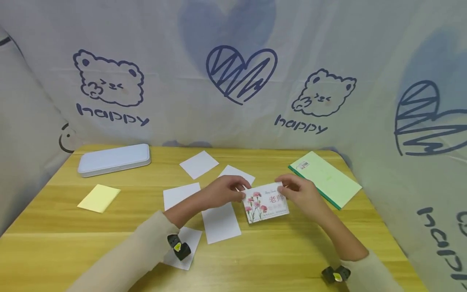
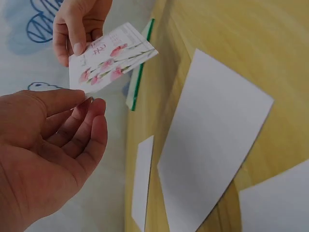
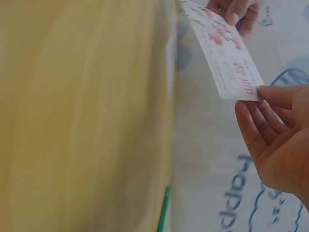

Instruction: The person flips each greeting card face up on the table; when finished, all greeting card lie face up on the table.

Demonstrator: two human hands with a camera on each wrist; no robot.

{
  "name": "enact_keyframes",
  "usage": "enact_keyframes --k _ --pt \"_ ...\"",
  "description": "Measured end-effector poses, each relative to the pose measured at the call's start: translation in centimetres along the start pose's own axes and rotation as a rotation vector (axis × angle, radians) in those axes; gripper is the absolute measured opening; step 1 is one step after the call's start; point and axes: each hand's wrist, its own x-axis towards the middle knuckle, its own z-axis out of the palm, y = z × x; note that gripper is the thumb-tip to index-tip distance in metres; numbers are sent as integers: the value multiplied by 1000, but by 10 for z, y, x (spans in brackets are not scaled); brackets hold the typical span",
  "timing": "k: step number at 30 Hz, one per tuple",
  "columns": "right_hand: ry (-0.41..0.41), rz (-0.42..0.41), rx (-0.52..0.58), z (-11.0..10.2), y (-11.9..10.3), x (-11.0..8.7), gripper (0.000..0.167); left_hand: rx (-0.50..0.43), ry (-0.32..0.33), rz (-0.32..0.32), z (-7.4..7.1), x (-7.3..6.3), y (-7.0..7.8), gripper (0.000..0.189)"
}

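Reaching forward and inward with left hand [image 1: 223,191] and right hand [image 1: 300,194]; narrowly pinching flowered card [image 1: 265,203] by opposite upper corners, above bench [image 1: 277,259].

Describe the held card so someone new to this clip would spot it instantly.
Above the wooden table, the left hand and right hand are close together. Pinched between them near its upper corners is a white card. Unlike the plain white papers nearby, it shows pink flowers on its left and red characters on its right.
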Motion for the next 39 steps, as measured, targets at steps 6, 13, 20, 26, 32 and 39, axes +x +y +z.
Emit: enact_keyframes --k 6,13,20,26,32,39 --pt "16 56 -7 -10 29 4 21 122 -22 -23 9 32 -6 21" --pt "39 99 -165 -16 54 22 17 309 -24 -55 18 70 -5 17" --pt "3 106 -282 -22 79 50 16 531 -16 -41 19 104 -7 22" --pt "-9 57 -348 -22 98 70 15 602 -21 -44 20 123 -16 24" --pt "-35 66 -429 -17 103 80 16 603 -13 -82 18 131 -24 20" --pt "-48 54 -506 -16 103 81 17 607 -21 -83 16 133 -24 22"
